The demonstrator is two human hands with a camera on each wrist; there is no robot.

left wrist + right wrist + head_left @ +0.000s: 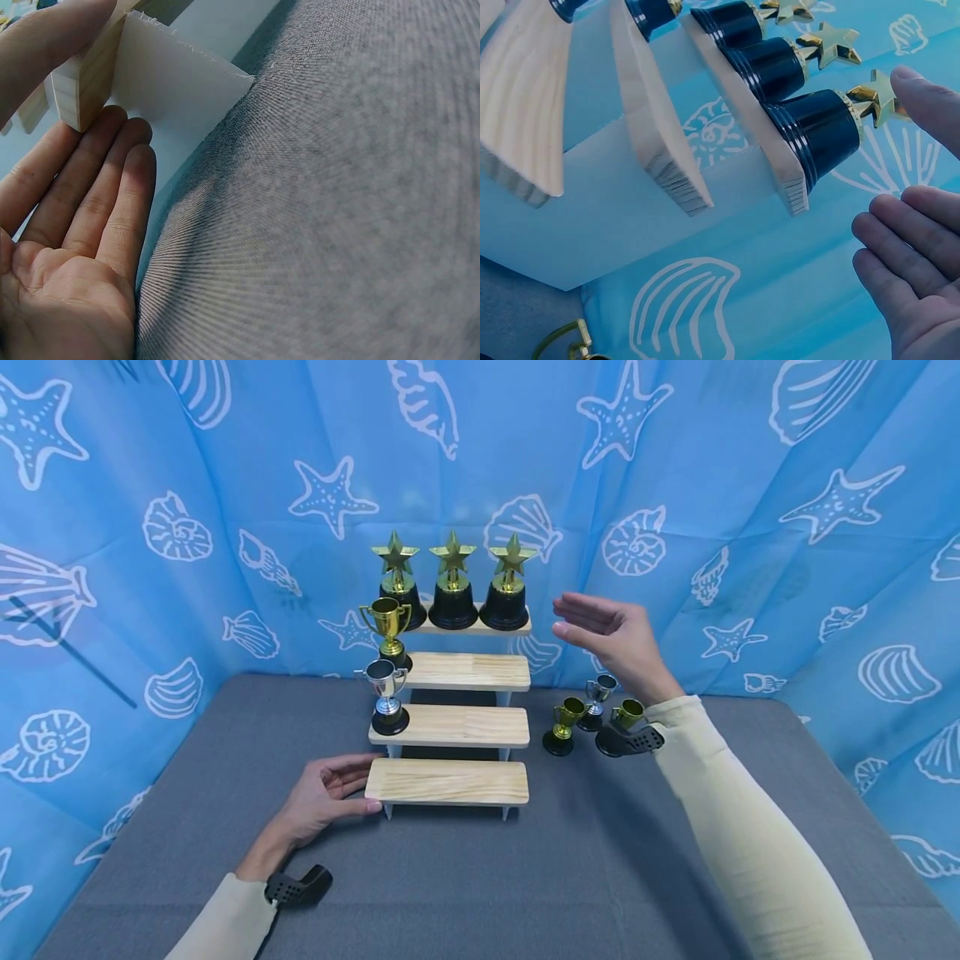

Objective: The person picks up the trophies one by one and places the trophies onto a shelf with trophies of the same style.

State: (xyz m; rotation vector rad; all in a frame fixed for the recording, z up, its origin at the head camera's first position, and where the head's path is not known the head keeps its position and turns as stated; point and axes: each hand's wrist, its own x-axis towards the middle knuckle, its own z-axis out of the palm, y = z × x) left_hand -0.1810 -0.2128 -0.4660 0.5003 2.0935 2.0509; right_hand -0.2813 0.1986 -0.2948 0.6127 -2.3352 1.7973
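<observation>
Wooden steps make up a small four-tier stand (448,781) in the middle of the grey table (600,877), its boards running left to right and rising away toward the blue shell-print curtain (750,485). The left hand (322,797) rests at the left end of the lowest board, thumb against the front corner and fingers (90,195) straight beside the white side panel, holding nothing. The right hand (615,639) hovers in the air just right of the top step, fingers (904,240) straight and relaxed, palm toward the stand, touching nothing. Three gold star trophies (452,581) on black bases stand upright in a row along the top step. A gold cup (388,627) stands at the left end of the second step, and a silver cup (386,693) at the left end of the third. Right of the stand, on the table, two small gold cups (564,720) and a small silver cup (597,697) stand close together, below the right wrist.
</observation>
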